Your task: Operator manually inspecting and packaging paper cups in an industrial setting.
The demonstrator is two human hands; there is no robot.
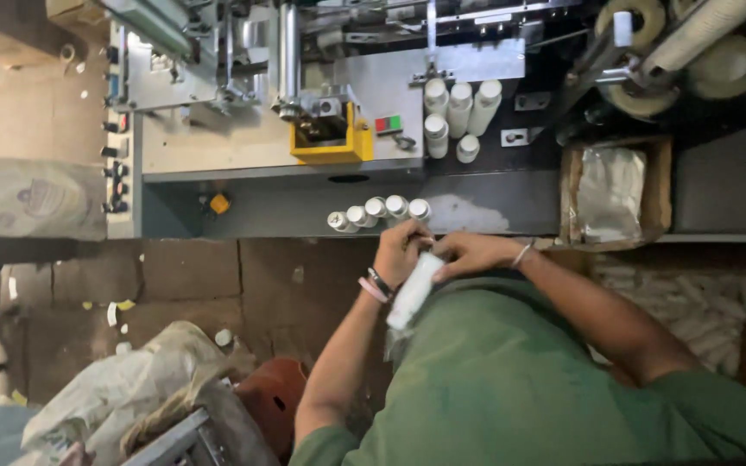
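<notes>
Green shirt [511, 380] sits lowest. Both hands, left hand [401, 252] and right hand [468, 253], pinch a white tube [414, 291] near its top; it looks light, smooth, maybe slippery.

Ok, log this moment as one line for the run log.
left hand: on white tube | right hand: on tube top | row of white bottles: on machine ledge

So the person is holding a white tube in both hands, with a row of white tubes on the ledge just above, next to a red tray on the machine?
Nearly: the tray is yellow, not red, as the head view shows. Both hands, left and right, do hold a white tube, with the row of tubes above.
</notes>
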